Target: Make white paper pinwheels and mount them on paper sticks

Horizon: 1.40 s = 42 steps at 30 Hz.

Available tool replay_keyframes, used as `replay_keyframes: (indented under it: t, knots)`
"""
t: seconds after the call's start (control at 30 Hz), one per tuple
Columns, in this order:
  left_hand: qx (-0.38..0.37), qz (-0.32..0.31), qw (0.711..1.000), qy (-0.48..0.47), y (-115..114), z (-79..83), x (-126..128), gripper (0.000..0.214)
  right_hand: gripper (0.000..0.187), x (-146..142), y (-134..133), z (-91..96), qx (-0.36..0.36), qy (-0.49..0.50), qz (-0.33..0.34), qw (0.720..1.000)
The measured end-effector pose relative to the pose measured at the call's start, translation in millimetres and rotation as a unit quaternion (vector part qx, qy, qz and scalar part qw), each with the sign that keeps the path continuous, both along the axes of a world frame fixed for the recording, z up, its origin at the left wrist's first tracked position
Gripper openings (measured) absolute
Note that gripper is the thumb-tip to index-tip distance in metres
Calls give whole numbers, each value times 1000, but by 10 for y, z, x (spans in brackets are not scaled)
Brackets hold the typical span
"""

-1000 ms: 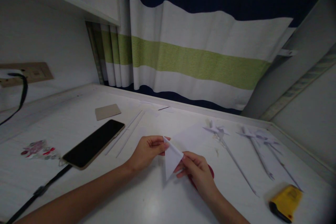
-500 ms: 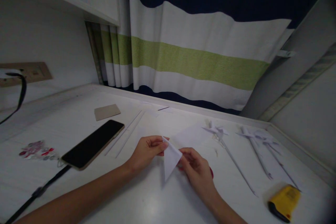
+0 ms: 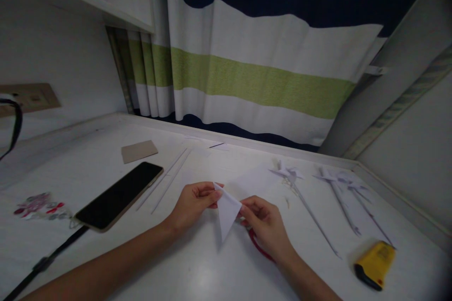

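Between my hands is a piece of white paper (image 3: 227, 212) folded into a triangle, its point hanging toward me just above the table. My left hand (image 3: 196, 200) pinches the upper left corner between thumb and fingers. At the right corner, my right hand (image 3: 264, 221) closes its thumb and fingers on the same paper. A curved red handle (image 3: 260, 246), perhaps of scissors, shows beneath my right hand, and the rest of it is hidden. Behind the hands lies a flat white sheet of paper (image 3: 252, 179).
Paper pinwheels on sticks, one (image 3: 287, 171) nearest, lie at the right, with a yellow-and-black tool (image 3: 376, 263) in front. On the left are two thin white sticks (image 3: 171, 181), a phone (image 3: 120, 195) with strap and charms (image 3: 42, 206), and a cardboard piece (image 3: 139, 151). A curtain (image 3: 261, 80) hangs behind.
The view has shifted slightly, moving the table things a little left. The folded paper stays in both hands, turned slightly. More of the red handle shows under my right hand.
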<state>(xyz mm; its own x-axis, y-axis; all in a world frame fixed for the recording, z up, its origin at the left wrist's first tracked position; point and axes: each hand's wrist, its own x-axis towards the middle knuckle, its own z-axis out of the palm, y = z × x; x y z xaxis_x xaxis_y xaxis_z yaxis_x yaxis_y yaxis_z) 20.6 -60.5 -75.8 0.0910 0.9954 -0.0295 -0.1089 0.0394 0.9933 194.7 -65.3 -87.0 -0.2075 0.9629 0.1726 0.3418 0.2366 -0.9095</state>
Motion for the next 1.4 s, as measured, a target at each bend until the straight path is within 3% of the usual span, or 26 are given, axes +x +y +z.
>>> replay_keyframes:
  t: [0.07,0.13,0.23,0.33,0.47,0.67,0.77,0.87,0.97,1.03,1.1,1.17,1.3,1.4]
  knots:
    - [-2,7,1000,2,14,-1,-13,21,27,172,146,105,11,-75,-16,997]
    - [-4,11,1000,2,27,-7,-24,21,27,440,313,212,26,-165,-93,982]
    - [-10,10,1000,-1,39,-17,-32,21,28,916,506,297,5,-315,-237,919]
    - [-14,7,1000,-2,40,-16,-31,20,25,1283,592,251,-67,-427,-287,855]
    - [-17,18,1000,5,32,15,-22,17,24,1478,652,111,-131,-492,-299,807]
    - [-19,40,999,2,27,54,-20,18,24,1595,663,106,-152,-489,-358,781]
    - [-12,47,999,-6,27,53,-21,21,26,1541,629,192,-118,-443,-381,803]
    - [-7,64,998,-10,17,57,-9,22,26,1246,595,274,-49,-356,-346,867]
    - [-2,71,997,-14,1,61,10,21,28,742,477,289,5,-225,-216,950]
    - [1,74,997,-16,-12,60,21,20,30,391,319,251,11,-130,-114,985]
    - [5,72,997,-20,-28,57,33,20,30,108,127,193,-1,-53,-37,998]
    - [13,71,997,-24,-48,54,45,20,26,-67,-40,139,-8,5,0,1000]
    - [22,60,998,-17,-84,61,52,21,22,-131,-158,94,-3,66,-2,998]
    - [35,11,999,4,-77,89,23,19,23,-58,-101,109,5,66,3,998]
